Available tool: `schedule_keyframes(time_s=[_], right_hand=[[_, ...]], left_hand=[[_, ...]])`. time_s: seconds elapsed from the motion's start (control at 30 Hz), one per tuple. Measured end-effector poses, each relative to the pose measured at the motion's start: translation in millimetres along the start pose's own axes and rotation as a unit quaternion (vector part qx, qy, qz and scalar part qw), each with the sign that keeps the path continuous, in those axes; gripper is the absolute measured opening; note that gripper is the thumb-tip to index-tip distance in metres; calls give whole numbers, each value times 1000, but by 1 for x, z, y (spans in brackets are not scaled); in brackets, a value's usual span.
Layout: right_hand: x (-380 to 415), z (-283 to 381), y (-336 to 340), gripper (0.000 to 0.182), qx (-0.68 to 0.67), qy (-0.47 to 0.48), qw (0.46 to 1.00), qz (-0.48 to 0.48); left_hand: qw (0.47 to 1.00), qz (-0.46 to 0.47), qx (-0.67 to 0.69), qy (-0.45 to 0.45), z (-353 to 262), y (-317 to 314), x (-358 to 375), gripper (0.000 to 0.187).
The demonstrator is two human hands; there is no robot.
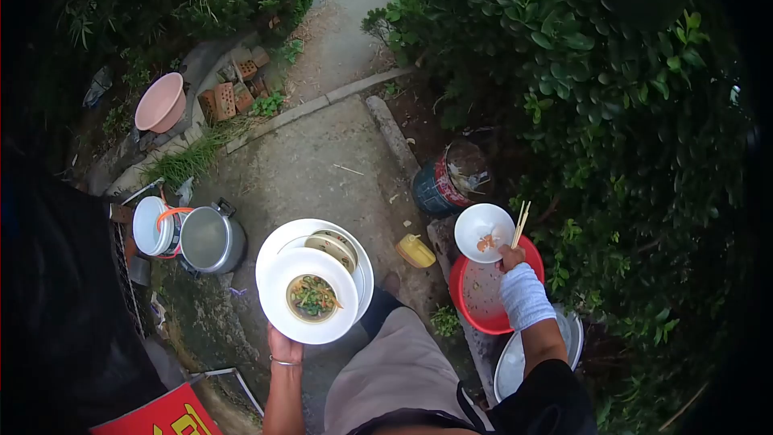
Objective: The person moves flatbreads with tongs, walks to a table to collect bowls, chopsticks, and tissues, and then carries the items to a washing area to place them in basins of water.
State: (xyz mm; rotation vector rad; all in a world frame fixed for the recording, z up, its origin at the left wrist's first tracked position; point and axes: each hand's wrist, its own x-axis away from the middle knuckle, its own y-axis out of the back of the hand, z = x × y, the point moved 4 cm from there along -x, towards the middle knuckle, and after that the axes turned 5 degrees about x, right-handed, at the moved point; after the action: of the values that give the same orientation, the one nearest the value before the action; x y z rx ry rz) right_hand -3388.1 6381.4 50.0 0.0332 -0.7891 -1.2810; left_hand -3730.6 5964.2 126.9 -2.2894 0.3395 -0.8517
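My left hand (284,346) is closed under a stack of white dishes, its fingers mostly hidden below them. On top sits a wide-rimmed bowl (279,294) with chopped green and orange food (312,296) in dark liquid. Beneath it show a larger plate (275,240) and a patterned bowl (342,247). In my right hand (510,258) are a white bowl (473,225) and several wooden chopsticks (521,224). That bowl is tilted and has orange-brown scraps (485,242) inside. Both are over or beside a red basin (535,256) of cloudy liquid with floating bits.
A metal basin (576,337) stands behind the red one. Near the path are a waste-filled bucket (431,187) and a yellow plastic container (415,250). At left are a metal pot (235,246), a white bucket (149,225), a pink basin (165,101) and bricks (225,101). Bushes (620,113) line the right.
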Motion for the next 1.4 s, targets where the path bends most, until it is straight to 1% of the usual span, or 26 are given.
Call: schedule_keyframes(time_s=[0.03,0.07,0.1,0.13,0.17,0.2,0.23,0.27,0.3,0.33,0.43,0.53,0.63,0.73,0.83,0.87,0.97,1.0,1.07,1.13,1.17,1.2,1.23,1.3,1.37,1.4], right_hand=[[-39,13,-4,39,41,23,999,-24],[-69,5,1,41,87,30,995,-49],[-122,-11,9,35,166,89,978,-89],[-144,8,15,29,332,30,932,-141],[-165,29,0,29,191,-52,974,-106],[-171,58,-1,29,266,-52,954,-128],[-213,57,3,30,360,-51,923,-129],[-255,61,5,32,487,-35,861,-144],[-227,123,-17,32,563,-54,817,-113],[-268,114,-16,32,596,-77,793,-104],[-296,141,-38,30,643,-55,756,-112],[-314,156,-52,28,722,-48,685,-85],[-338,144,-48,27,661,-76,736,-126],[-347,132,-51,28,718,-94,685,-75],[-356,105,-33,29,614,-121,768,-133],[-355,101,-33,30,592,-124,784,-138],[-347,97,-44,31,656,-133,734,-114],[-348,86,-40,32,655,-114,734,-138],[-358,32,-20,31,509,-126,839,-148],[-332,5,-4,30,328,-166,917,-152],[-306,-6,-14,29,218,-198,944,-152],[-276,-13,-23,27,166,-169,962,-136],[-248,-21,-31,24,113,-135,976,-126],[-201,-80,-45,25,-10,-133,983,-129],[-127,-107,-63,22,-130,-191,966,-118],[-85,-112,-68,20,-193,-220,948,-123]], left_hand=[[1000,-7,5,12,5,-16,-20,37],[1000,-6,-2,21,14,-10,-43,38],[999,-9,0,32,20,-7,-60,38],[999,-13,1,48,26,-8,-77,38],[998,-25,-5,60,54,-8,-96,38],[997,-26,-1,68,55,-11,-109,37],[996,-36,-10,82,60,-19,-122,37],[995,-44,-17,90,64,-30,-137,37],[994,-52,-22,93,69,-36,-151,37],[994,-40,-3,103,74,-39,-163,37],[993,-61,-31,100,100,-30,-202,37],[991,-39,-26,126,109,-38,-235,37],[988,-60,-35,136,124,-36,-265,36],[988,-38,-64,131,124,-42,-291,36],[981,-27,-120,150,124,-40,-311,38],[981,-23,-112,155,129,-43,-314,38],[978,-5,-114,172,127,-57,-321,38],[977,-1,-125,170,127,-58,-323,38],[975,8,-132,178,127,-63,-322,38],[970,29,-122,209,131,-74,-324,37],[968,44,-131,211,133,-78,-326,37],[963,58,-143,219,133,-77,-326,38],[959,75,-153,227,135,-79,-327,38],[950,94,-159,253,141,-87,-328,38],[941,117,-172,268,145,-96,-323,38],[939,96,-186,271,148,-102,-320,39]])
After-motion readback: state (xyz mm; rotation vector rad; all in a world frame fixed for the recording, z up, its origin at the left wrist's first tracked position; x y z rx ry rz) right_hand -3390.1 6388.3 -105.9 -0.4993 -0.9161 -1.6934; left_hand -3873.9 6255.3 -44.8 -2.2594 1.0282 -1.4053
